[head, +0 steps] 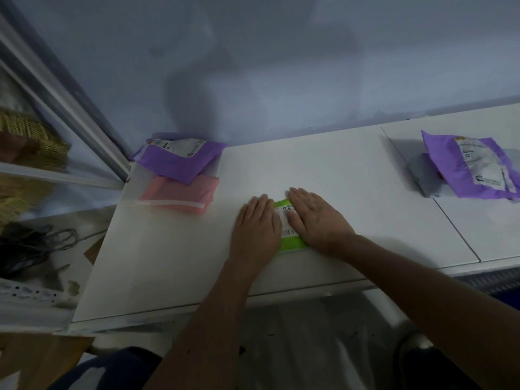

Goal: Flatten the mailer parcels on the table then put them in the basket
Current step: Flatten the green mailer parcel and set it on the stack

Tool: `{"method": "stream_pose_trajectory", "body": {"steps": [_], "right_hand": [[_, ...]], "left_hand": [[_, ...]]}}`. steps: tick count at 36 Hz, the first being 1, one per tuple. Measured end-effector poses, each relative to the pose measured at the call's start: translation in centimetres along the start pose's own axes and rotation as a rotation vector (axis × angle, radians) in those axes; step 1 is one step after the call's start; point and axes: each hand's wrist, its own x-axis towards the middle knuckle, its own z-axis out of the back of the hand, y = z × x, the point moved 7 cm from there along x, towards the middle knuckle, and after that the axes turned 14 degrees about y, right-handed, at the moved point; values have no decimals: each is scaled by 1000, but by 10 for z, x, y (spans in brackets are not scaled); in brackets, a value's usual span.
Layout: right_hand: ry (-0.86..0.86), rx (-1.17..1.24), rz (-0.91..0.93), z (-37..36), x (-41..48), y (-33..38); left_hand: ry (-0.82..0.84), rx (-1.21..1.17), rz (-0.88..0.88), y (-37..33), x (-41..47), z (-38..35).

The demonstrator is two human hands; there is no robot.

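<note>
A small green mailer parcel (289, 243) with a white label lies flat on the white table (168, 263), near its front edge. My left hand (257, 223) lies flat on its left part with straight fingers. My right hand (316, 218) presses on its right part, fingers straight too. Most of the green parcel is hidden under both palms. At the table's back left a purple mailer (180, 159) lies on a pink mailer (183, 192). At the far right another purple mailer (472, 167) rests on a grey one (425, 173). No basket is in view.
A wall runs along the table's back edge. A glass-fronted cabinet (56, 122) stands at the left with woven material inside. Black cables (25, 246) lie on a lower surface left of the table. A seam (430, 198) divides the tabletop at the right.
</note>
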Motion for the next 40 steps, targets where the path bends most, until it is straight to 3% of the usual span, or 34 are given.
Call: {"method": "stream_pose_trajectory", "body": {"steps": [11,16,20,25,29,33,40], "right_hand": [[20,-5,-79,-2,-1,-5],[16,68,-99,0,5,-5],[-108,47,-76,15,8,13],[-115,-129,258,-6,3,48],[-87,-181,283,-13,2,49],[38,-198,266,-21,10,46],[6,-82,323,-12,8,36]], "left_hand": [[85,-12,254,23,-9,-4],[38,-58,312,13,1,19],[38,-122,145,2,22,18],[-24,-285,52,-17,19,4],[-70,-235,68,-12,10,7],[34,-148,78,-4,7,-5],[-13,-156,63,3,-4,0]]}}
